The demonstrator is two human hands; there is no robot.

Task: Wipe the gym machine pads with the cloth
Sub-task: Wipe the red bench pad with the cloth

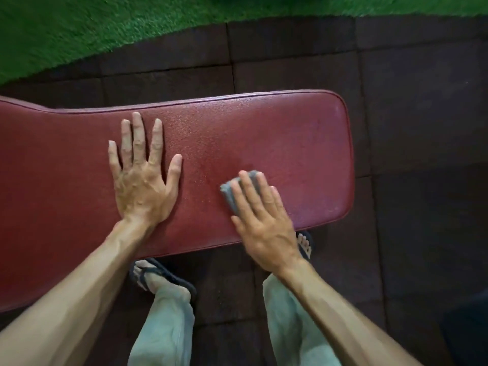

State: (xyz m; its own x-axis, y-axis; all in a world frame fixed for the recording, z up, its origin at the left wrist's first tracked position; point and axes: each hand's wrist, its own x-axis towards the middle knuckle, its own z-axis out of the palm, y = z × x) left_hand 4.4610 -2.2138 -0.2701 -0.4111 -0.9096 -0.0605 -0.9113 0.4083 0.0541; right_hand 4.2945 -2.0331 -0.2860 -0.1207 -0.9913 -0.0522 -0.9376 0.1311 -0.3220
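My right hand (264, 220) presses the grey cloth (239, 192) flat onto the red pad (290, 143).

The cloth lies under my right fingers, which are stretched out and close together rather than curled around it; its edge shows past my fingertips and on the thumb side. It sits toward the pad's right end, near the front edge. My left hand (142, 180) lies empty, palm down and fingers spread, on the pad well to the cloth's left.
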